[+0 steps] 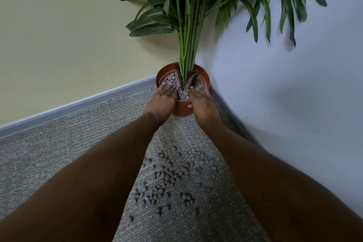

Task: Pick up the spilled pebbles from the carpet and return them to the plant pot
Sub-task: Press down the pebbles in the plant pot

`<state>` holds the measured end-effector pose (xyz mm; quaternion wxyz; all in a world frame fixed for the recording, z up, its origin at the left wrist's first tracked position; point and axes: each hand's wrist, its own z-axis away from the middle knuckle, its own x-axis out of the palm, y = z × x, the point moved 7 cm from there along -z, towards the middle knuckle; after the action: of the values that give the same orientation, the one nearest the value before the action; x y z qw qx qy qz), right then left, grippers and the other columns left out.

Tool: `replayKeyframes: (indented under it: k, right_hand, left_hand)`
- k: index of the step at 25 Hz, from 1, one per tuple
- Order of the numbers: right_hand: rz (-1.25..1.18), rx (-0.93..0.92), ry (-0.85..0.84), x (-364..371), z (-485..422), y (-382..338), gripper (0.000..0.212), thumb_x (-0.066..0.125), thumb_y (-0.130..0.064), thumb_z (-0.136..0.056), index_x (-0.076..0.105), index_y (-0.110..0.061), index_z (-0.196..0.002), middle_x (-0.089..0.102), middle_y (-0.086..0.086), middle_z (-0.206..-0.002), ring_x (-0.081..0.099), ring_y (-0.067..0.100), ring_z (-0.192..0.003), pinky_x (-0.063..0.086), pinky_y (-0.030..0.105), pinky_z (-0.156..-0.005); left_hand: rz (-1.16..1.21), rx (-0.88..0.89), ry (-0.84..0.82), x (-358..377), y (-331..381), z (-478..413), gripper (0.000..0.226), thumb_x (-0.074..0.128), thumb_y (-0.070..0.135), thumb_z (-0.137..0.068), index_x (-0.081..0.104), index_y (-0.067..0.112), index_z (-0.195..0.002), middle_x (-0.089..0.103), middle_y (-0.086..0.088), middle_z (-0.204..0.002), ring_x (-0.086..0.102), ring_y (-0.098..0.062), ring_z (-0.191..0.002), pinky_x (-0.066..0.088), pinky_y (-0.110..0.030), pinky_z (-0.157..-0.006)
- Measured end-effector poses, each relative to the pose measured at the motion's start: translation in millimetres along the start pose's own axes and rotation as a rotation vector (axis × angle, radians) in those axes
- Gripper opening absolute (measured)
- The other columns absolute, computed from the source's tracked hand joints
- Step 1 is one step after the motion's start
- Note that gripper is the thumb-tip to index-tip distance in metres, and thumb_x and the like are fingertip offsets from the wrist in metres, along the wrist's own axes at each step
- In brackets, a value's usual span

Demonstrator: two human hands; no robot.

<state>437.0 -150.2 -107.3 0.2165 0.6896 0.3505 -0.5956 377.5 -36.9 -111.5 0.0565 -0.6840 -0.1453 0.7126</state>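
Note:
An orange plant pot (204,76) stands in the room corner, filled with grey-pink pebbles (170,80) around green stems. My left hand (163,99) lies palm down on the pebbles at the pot's left near rim, fingers spread. On the right near rim rests my right hand (202,102), flat as well, its thumb against the pot's outer wall. Neither hand visibly holds anything. Many spilled pebbles (172,177) lie scattered on the grey carpet (59,153) between my forearms, nearer to me than the pot.
A tall leafy plant (188,6) rises from the pot and spreads overhead. A yellow wall (59,35) with a grey skirting board runs on the left, a white wall (284,84) on the right. Carpet stretches left of my arms.

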Motion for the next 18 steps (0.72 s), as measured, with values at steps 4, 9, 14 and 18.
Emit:
replayKeyframes:
  k: [4,9,14,18]
  right_hand:
    - [0.002,0.005,-0.022,-3,7,-3,0.069,0.069,-0.022,-0.094,0.039,-0.006,-0.155,0.047,0.014,-0.158,0.037,0.031,-0.151,0.021,0.042,-0.127]
    - [0.106,0.000,0.030,-16,34,-16,0.068,0.059,-0.032,-0.099,0.031,-0.010,-0.158,0.035,0.016,-0.165,0.030,0.032,-0.156,0.018,0.048,-0.128]
    - [0.099,-0.125,0.132,-20,72,-54,0.055,0.056,-0.032,-0.097,0.044,-0.009,-0.146,0.053,0.014,-0.145,0.050,0.030,-0.135,0.042,0.048,-0.112]
    - [0.099,-0.256,0.133,-17,80,-103,0.045,0.052,-0.030,-0.098,0.048,-0.009,-0.138,0.058,0.012,-0.131,0.056,0.028,-0.118,0.046,0.044,-0.101]
  left_hand:
    - [0.083,-0.071,-0.019,-7,6,14,0.084,0.049,0.024,-0.104,-0.009,0.003,-0.160,-0.001,-0.019,-0.170,-0.001,-0.031,-0.159,0.006,-0.046,-0.130]
    - [0.164,-0.111,0.049,-21,23,54,0.075,0.042,0.019,-0.104,-0.005,0.011,-0.162,-0.001,-0.016,-0.171,-0.001,-0.031,-0.159,0.005,-0.054,-0.129]
    - [0.231,-0.257,0.080,-14,2,136,0.063,0.037,0.015,-0.101,0.014,0.011,-0.159,0.019,-0.019,-0.167,0.019,-0.035,-0.156,0.017,-0.053,-0.127]
    - [0.222,-0.366,0.016,2,-37,211,0.061,0.043,0.017,-0.100,0.020,0.012,-0.157,0.029,-0.018,-0.163,0.029,-0.035,-0.151,0.021,-0.054,-0.125]
